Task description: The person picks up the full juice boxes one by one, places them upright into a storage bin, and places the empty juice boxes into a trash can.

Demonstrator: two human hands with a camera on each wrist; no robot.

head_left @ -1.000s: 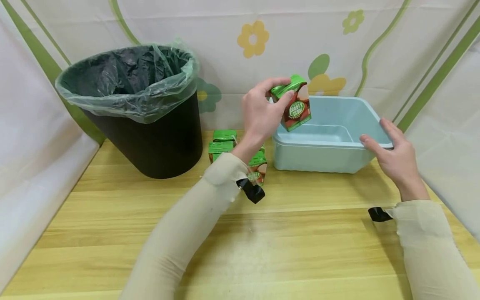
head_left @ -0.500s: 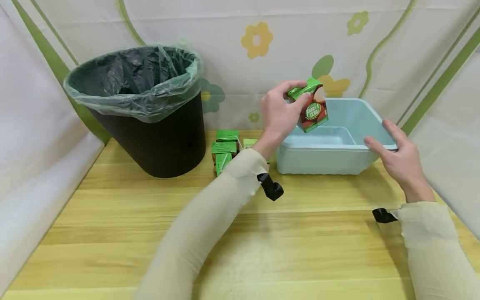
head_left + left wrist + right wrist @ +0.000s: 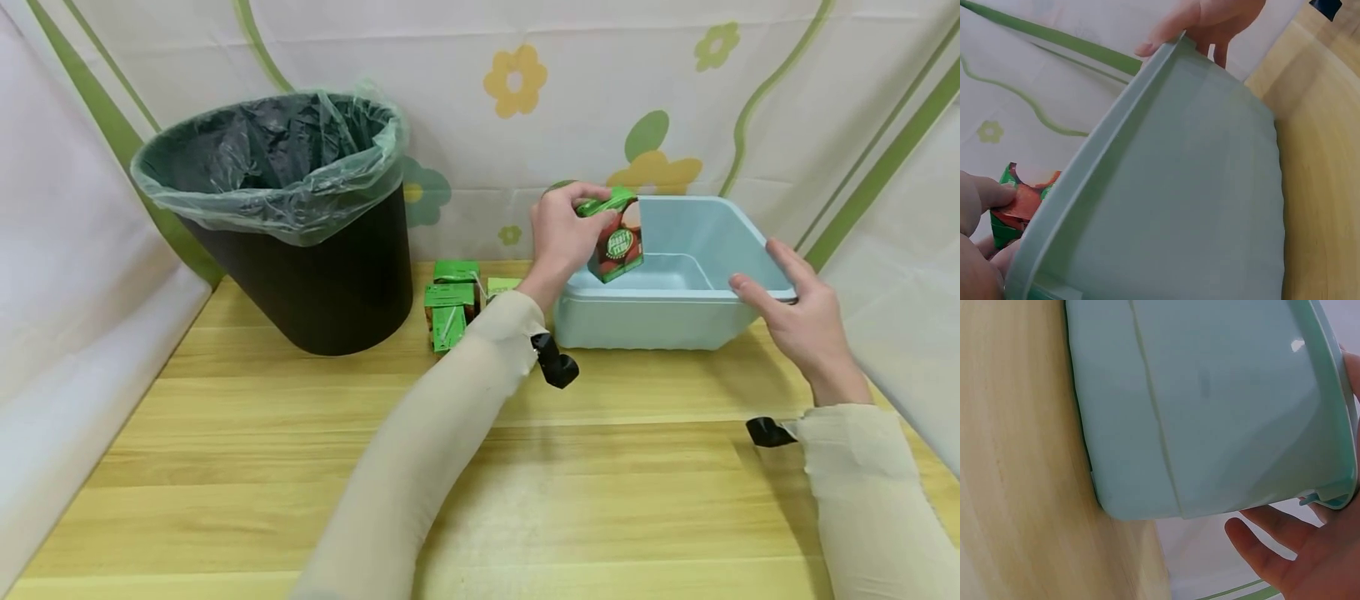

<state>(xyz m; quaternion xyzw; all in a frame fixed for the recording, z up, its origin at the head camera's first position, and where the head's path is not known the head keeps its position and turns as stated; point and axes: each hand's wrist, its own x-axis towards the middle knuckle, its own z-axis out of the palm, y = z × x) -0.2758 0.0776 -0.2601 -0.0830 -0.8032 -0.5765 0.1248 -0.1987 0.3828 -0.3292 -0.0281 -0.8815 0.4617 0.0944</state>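
My left hand point(image 3: 566, 233) pinches a green and red juice box point(image 3: 621, 242), tilted, over the left part of a light blue plastic bin point(image 3: 637, 323). In the left wrist view the juice box point(image 3: 1022, 203) shows just past the bin's rim, partly hidden by it. My right hand point(image 3: 806, 321) holds the bin's right front corner, thumb over the rim. In the right wrist view some of its fingers point(image 3: 1260, 547) lie below the rim, beside the outer wall. More juice boxes point(image 3: 450, 304) stand grouped left of the bin, partly behind my left forearm; straws show on some.
A black trash can point(image 3: 315, 292) with a translucent green liner point(image 3: 300, 204) stands at the back left of the wooden table point(image 3: 225, 467). A flower-patterned cloth point(image 3: 450, 50) hangs right behind the things. Black wrist-camera mounts point(image 3: 555, 362) stick out from both sleeves.
My left hand has moved right with the juice box, from the bin's left edge to over its opening, then lowered a little. The right hand keeps its hold on the bin.
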